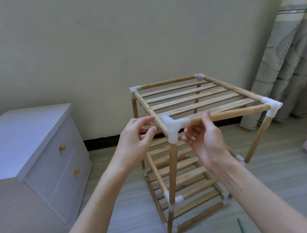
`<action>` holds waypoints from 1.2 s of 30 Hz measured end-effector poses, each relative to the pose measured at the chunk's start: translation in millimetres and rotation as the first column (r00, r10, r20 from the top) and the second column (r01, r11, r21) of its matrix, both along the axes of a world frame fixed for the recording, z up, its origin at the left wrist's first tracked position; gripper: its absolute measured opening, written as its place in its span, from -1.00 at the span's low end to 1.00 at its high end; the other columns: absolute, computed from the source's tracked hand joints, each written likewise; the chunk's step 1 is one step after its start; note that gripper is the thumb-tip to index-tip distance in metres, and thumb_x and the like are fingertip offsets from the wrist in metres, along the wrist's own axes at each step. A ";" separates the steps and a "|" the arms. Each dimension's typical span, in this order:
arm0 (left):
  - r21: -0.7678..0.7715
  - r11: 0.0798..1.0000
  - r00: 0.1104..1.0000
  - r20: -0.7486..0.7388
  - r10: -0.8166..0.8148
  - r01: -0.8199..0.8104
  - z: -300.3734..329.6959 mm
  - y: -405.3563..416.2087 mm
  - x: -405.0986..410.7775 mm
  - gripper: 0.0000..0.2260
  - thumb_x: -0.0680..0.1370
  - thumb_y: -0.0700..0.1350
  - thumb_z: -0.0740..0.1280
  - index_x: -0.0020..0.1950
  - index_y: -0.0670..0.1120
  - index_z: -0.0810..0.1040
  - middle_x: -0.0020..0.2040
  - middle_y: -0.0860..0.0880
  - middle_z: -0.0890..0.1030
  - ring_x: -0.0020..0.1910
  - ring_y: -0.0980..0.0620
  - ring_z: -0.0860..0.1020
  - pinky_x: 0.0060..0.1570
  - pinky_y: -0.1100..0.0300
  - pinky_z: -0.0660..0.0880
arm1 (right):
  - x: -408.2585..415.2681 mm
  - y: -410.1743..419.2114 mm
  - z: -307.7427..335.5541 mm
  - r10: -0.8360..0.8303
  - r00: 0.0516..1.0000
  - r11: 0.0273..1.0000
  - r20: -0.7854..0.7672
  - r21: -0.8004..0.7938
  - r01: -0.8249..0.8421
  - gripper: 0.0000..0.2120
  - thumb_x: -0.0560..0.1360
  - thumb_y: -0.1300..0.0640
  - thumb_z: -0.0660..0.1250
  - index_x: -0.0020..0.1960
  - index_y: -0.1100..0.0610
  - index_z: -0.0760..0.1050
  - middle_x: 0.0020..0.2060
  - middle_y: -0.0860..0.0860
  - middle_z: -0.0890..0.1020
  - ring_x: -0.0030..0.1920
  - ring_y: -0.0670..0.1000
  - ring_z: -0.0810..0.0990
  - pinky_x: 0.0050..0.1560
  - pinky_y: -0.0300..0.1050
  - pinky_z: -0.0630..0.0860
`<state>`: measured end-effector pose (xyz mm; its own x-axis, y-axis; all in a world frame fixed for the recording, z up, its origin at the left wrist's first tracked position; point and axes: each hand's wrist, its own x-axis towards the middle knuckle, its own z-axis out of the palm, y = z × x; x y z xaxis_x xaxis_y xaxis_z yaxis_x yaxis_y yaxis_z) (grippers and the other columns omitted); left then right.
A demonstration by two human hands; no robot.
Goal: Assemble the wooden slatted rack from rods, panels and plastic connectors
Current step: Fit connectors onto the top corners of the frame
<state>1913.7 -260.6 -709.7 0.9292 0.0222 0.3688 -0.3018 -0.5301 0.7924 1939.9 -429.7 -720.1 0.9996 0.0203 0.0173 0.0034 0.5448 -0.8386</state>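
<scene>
Your rack (193, 102) has tan wooden slats and white plastic connectors (173, 127). The pale lavender cabinet (28, 144) has amber knobs (62, 147). The curtain (291, 59) is grey-patterned.

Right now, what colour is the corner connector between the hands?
White, slightly translucent plastic connector; it shows best in the head view, the only one.

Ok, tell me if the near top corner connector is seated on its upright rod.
Not seated: the connector sits above the rod, a gap between them.
</scene>
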 end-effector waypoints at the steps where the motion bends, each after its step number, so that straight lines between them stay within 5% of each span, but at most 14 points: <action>1: 0.086 0.996 0.999 0.037 -0.012 0.009 -4.0 -3.0 4.0 -0.72 0.56 -0.15 0.30 0.28 -0.02 0.50 0.15 0.10 0.47 0.10 0.27 0.44 0.06 0.46 0.39 | -0.4 -5.0 0.7 -0.032 0.999 0.999 -0.014 0.010 0.032 -0.59 0.62 -0.10 0.00 -0.13 0.18 0.42 -0.30 0.05 0.50 -0.25 -0.02 0.49 -0.21 -0.12 0.47; 5: 0.398 0.915 0.977 0.161 -0.140 0.066 -18.8 -20.9 28.6 -0.63 0.53 -0.04 0.32 0.33 0.01 0.46 0.34 -0.01 0.41 0.38 -0.01 0.28 0.37 -0.05 0.26 | 1.6 -30.5 5.8 -0.149 0.976 0.987 -0.162 0.031 0.155 -0.54 0.62 -0.17 -0.06 -0.12 0.16 0.39 -0.31 0.05 0.51 -0.29 -0.04 0.56 -0.16 -0.14 0.52; 10: 0.599 0.789 0.928 0.202 -0.312 0.135 -22.0 -52.7 60.0 -0.59 0.53 0.19 0.14 0.28 0.04 0.47 0.22 -0.05 0.48 0.31 -0.02 0.37 0.39 -0.19 0.19 | 12.8 -64.7 12.6 -0.183 0.952 0.983 -0.247 -0.013 0.186 -0.53 0.61 -0.19 -0.03 -0.09 0.16 0.43 -0.33 0.05 0.56 -0.25 0.00 0.56 -0.17 -0.11 0.51; 14: 0.576 0.807 0.914 0.247 -0.322 0.129 -17.8 -70.6 76.8 -0.59 0.47 0.29 0.13 0.06 0.04 0.52 -0.01 0.00 0.45 0.01 0.05 0.38 0.15 0.04 0.35 | 25.8 -78.9 15.2 -0.078 0.961 0.997 -0.266 -0.001 0.081 -0.54 0.62 -0.18 -0.06 0.05 0.19 0.36 -0.09 0.16 0.57 -0.05 0.10 0.58 -0.02 0.00 0.52; 22: 0.668 0.737 0.874 0.415 -0.253 -0.104 -17.8 -82.7 74.8 -0.42 0.49 0.39 -0.08 -0.12 0.00 0.53 -0.22 0.05 0.39 -0.22 0.05 0.35 -0.20 0.19 0.28 | 49.1 -91.9 15.1 -0.035 0.948 0.992 -0.315 -0.128 -0.006 -0.52 0.58 -0.25 0.02 -0.27 0.11 0.33 -0.47 -0.04 0.42 -0.46 -0.07 0.44 -0.40 -0.19 0.39; 27: 0.635 0.745 0.869 0.469 -0.159 -0.206 -17.6 -89.7 66.0 -0.51 0.48 0.33 0.03 -0.18 -0.04 0.53 -0.29 0.02 0.42 -0.30 0.00 0.40 -0.32 0.08 0.43 | 55.6 -95.4 12.9 -0.151 0.941 0.936 -0.302 -0.350 0.038 -0.46 0.55 -0.28 0.05 -0.21 0.15 0.50 -0.41 0.02 0.53 -0.40 -0.01 0.48 -0.36 -0.16 0.38; 30: 0.651 0.715 0.883 0.457 -0.103 -0.254 -17.4 -92.5 69.0 -0.50 0.50 0.31 0.01 -0.19 -0.05 0.51 -0.29 0.01 0.44 -0.29 -0.02 0.40 -0.30 0.04 0.44 | 46.9 -92.6 14.1 -0.124 0.972 0.914 -0.199 -0.405 0.033 -0.42 0.50 -0.34 0.07 -0.14 0.17 0.51 -0.45 0.01 0.48 -0.46 -0.05 0.42 -0.37 -0.17 0.34; 36: 0.696 0.694 0.854 0.462 -0.241 -0.181 -13.3 -88.5 76.8 -0.66 0.47 0.19 0.19 -0.07 -0.06 0.54 -0.22 -0.02 0.51 -0.26 -0.01 0.44 -0.32 0.15 0.35 | 39.7 -83.6 7.0 -0.185 0.982 0.817 0.037 -0.549 0.174 -0.56 0.59 -0.09 0.14 0.09 0.30 0.48 -0.22 0.01 0.46 -0.23 -0.07 0.41 -0.18 -0.19 0.35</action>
<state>1990.4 -349.1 -722.9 0.6089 -0.4584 0.6473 -0.5489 -0.8327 -0.0734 1979.5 -513.4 -713.1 0.9865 -0.1586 0.0399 0.0383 -0.0134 -0.9992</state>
